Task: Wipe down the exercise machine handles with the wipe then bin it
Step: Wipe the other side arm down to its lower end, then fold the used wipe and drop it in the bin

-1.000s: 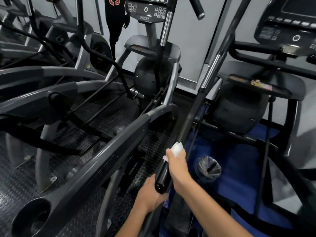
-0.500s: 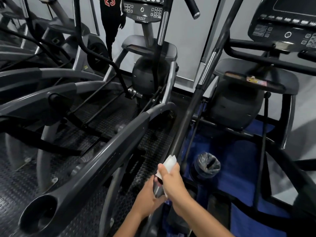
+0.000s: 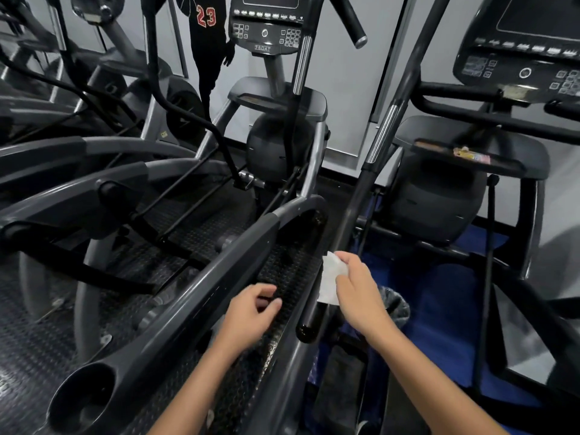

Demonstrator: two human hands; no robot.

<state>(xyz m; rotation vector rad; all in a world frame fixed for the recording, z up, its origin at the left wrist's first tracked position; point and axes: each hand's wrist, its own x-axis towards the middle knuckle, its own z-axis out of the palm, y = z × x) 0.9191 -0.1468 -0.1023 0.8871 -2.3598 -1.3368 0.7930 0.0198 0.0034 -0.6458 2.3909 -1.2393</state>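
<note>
The black handle [image 3: 342, 233] ran as a long slanting bar from its rounded lower end up toward the top of the view. Left of the handle, across an open strip of studded rubber floor [image 3: 188, 233], a grey side rail [image 3: 194, 306] sloped down to a round cup hole at its near end. The left hand [image 3: 251, 315] hovered over that rail and the gap beside the handle, its grip loose, fingers lightly curled and holding nothing, clear of the handle. One white wipe [image 3: 331, 279] lay against the handle a little above its lower end, pinched there by the right hand [image 3: 357, 290], whose grip was closed on the wipe. Just right of the handle's lower end, one bin [image 3: 398, 304] with a dark liner stood on a blue mat [image 3: 445, 296], partly hidden behind the right hand. Two consoles showed, one left of the handle [image 3: 266, 29] and one right of it [image 3: 527, 51].
</note>
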